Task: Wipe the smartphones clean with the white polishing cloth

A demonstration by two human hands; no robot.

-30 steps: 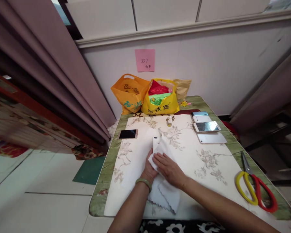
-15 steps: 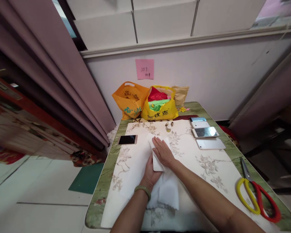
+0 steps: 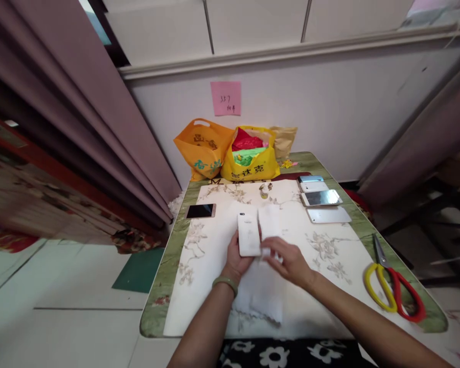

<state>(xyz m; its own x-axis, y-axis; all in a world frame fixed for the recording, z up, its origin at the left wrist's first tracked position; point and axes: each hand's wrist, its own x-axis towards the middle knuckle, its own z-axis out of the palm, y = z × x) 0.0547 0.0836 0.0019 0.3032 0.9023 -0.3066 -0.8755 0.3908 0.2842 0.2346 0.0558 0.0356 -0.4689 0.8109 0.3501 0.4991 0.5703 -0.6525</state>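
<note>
A white phone [image 3: 249, 234], its back with the camera facing up, rests in my left hand [image 3: 237, 258], whose fingers curl round it from below. A green bangle circles that wrist. To the right of the phone, my right hand [image 3: 289, 259] pinches part of a white cloth [image 3: 264, 296]. The cloth has a scalloped edge, spreads under my hands and also shows beyond the phone. Its pinched part is slightly blurred.
Several phones [image 3: 328, 215] lie at the right, and a dark-screened phone [image 3: 201, 210] lies left. Scissors [image 3: 393, 286] sit near the right edge. A small bottle [image 3: 264, 193], an orange bag [image 3: 205, 151] and a yellow bag [image 3: 251, 168] stand at the back.
My right hand has lifted off the phone and moved right and towards me with the cloth. The phone's white back now lies uncovered in my left hand.
</note>
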